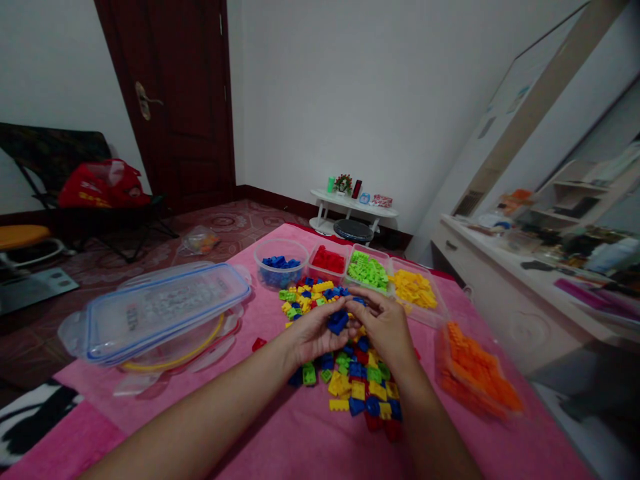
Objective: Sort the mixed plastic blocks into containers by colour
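Observation:
Over a mixed pile of toy building bricks, my two hands meet. My left hand is turned palm up, its fingers curled around a blue toy brick. From the right, my right hand reaches in with bent fingers closed at another small blue brick, partly hidden by the fingers. The fingertips of both hands are close together. Red, yellow, green and blue bricks lie loose beneath and around them on the pink cloth.
Behind the pile stand a round tub of blue bricks and boxes of red, green and yellow bricks. An orange-brick box is at right. Stacked clear lids lie left.

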Motion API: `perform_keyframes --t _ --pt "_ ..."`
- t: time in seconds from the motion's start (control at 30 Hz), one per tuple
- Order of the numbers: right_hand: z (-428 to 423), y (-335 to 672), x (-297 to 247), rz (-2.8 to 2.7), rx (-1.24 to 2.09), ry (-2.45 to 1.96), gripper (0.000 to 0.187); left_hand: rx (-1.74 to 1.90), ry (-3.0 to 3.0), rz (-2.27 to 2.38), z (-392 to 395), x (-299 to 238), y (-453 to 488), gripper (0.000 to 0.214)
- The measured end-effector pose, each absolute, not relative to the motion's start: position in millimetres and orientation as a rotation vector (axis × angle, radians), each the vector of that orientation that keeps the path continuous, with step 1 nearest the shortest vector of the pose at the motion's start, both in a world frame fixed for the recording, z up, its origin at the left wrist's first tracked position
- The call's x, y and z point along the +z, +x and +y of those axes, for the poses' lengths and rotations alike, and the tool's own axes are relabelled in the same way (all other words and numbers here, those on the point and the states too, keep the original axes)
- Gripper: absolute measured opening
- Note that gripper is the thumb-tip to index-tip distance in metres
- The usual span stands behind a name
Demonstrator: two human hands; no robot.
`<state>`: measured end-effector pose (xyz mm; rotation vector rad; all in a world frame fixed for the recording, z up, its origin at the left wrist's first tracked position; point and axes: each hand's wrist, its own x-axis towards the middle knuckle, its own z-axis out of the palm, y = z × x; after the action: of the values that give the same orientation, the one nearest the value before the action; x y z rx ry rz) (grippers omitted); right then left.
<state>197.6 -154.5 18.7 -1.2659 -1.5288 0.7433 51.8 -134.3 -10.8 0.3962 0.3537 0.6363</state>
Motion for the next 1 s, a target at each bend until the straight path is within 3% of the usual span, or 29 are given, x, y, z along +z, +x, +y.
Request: perform_keyframes --t 0.17,0.4,0.57,0.73,0.87,1.0 --pt "-154 198 22 -1.784 0.424 -1.269 0.039 0.617 0.271 0.294 -133 -13 51 0.040" --pt "-155 208 29 -1.648 0.426 -1.225 0.028 0.765 0.256 0.482 -118 -5 42 0.013" --pt "-156 220 37 -1.516 0.407 -1.268 0.028 1.239 0.303 0.698 -74 27 9 0.003" --pt "-157 228 42 -1.474 0.372 -1.261 0.029 1.593 0.717 1.100 -15 45 -27 0.005" --pt "-157 235 44 -1.451 0.381 -1.270 0.030 1.633 0.931 1.205 2 45 -37 0.019" --pt "-153 240 39 -1.464 0.382 -1.296 0.030 1.550 1.699 1.347 -17 38 -19 0.031"
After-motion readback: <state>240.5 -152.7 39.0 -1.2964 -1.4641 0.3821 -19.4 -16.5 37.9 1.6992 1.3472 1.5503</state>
